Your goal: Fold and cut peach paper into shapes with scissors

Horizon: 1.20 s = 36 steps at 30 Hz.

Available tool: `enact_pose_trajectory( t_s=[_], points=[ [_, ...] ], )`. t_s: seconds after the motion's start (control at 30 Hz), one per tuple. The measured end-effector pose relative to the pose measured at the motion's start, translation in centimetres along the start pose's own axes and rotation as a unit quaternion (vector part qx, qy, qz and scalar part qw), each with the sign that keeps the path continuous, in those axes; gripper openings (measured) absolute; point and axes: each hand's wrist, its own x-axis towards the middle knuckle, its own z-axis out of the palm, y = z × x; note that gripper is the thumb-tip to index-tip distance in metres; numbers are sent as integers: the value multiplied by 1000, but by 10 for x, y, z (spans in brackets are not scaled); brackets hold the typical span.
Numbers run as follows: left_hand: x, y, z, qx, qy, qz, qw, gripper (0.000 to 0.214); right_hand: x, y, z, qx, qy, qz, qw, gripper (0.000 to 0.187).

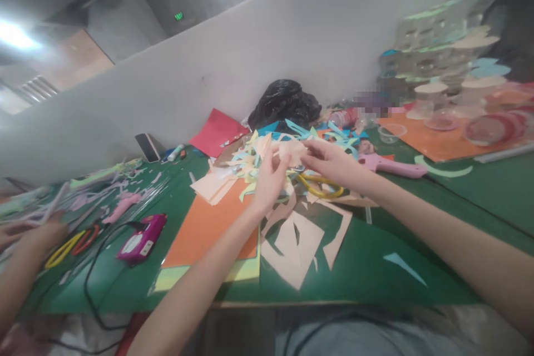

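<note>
Here's the left hand (269, 181) raised nearly upright, and the right hand (329, 162) angling in flat beside it (barely apart, these two)!

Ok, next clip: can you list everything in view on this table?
black plastic bag: one, black, against the grey partition
red card sheet: one, red, left of the bag
smartphone: one, dark, leaning on the partition
pink glue gun: one, pink, right of the hands
magenta corded device: one, magenta, left side
yellow-handled scissors: one pair, yellow, below the hands
orange card sheet: one, orange, centre
peach paper offcuts: many, peach, front centre
green table mat: one, green, under everything
co-worker's hand: one, far left
left hand, right hand: two, at a peach paper piece
</note>
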Motion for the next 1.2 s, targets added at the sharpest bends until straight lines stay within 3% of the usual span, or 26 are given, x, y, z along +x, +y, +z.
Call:
enact_pose_trajectory(
  t_s=[0.07,0.17,0.23,0.43,0.57,0.8,1.03,1.2],
  points=[
    [-3,1,2,-4,18,-24,1000,31,-1,-1,2,55,9,18,998,31],
    [-8,6,4,19,32,-38,999,31,-3,-1,4,100,16,14,995,28],
    [-11,10,4,26,33,-62,997,34,-5,1,5,94,37,3,995,25],
    [-14,10,-2,64,22,-106,992,39,-7,6,10,68,57,63,994,29],
    [-16,7,-2,91,54,-137,985,39,-8,6,16,98,66,63,991,30],
    [-13,15,1,-11,112,-194,975,23,-18,10,28,87,65,105,989,27],
    [-6,15,-4,-95,68,-276,954,29,-26,9,28,168,42,178,969,34],
    [-7,21,0,-142,73,-310,937,34,-33,10,28,186,38,177,966,31]
  ],
)
